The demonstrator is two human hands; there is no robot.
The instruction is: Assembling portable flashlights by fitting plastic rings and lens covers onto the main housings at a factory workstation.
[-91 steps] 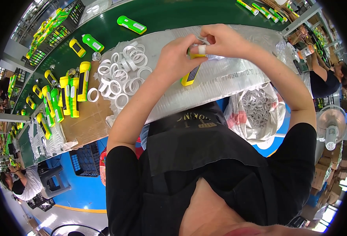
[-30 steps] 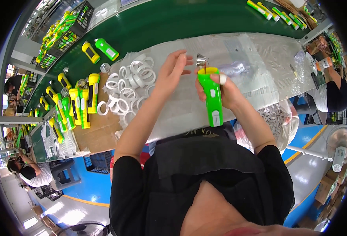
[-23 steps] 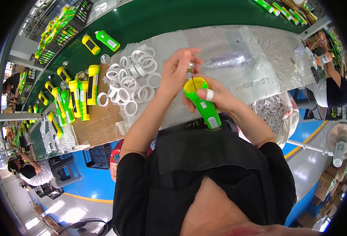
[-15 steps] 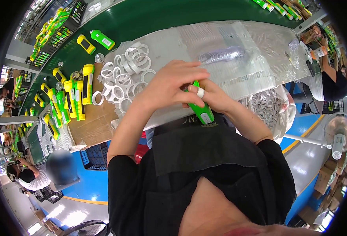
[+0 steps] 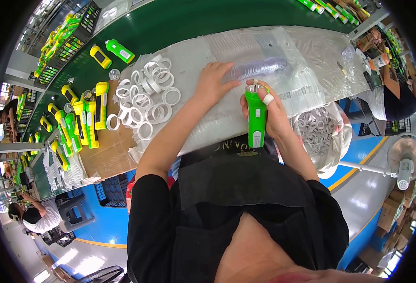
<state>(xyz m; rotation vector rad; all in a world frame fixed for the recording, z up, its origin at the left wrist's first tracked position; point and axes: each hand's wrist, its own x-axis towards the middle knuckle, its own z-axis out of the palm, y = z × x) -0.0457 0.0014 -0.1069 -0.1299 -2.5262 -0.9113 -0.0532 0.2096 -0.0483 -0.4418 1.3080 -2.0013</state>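
My right hand [image 5: 275, 113] grips a green flashlight [image 5: 256, 120] near its head, its lens end pointing away from me and its tail toward my apron. White wrapping shows on a finger or thumb of that hand. My left hand [image 5: 212, 82] is off the flashlight, thumb and fingers apart, with nothing visible in it. Its fingertips are by the left end of a row of clear plastic discs [image 5: 260, 68] lying overlapped on the plastic-covered worktop. Left of that hand lies a loose pile of white rings [image 5: 142, 101].
Yellow and green flashlights [image 5: 87, 115] lie on cardboard [image 5: 101, 153] at the left. A green conveyor belt [image 5: 179, 23] runs behind the worktop, carrying more flashlights. A white bag of rings [image 5: 319, 134] hangs at the right edge. Co-workers sit at both sides.
My left hand has come off the flashlight and moved up and left to the clear discs. My right hand has brought the flashlight upright in view, its head away from me.
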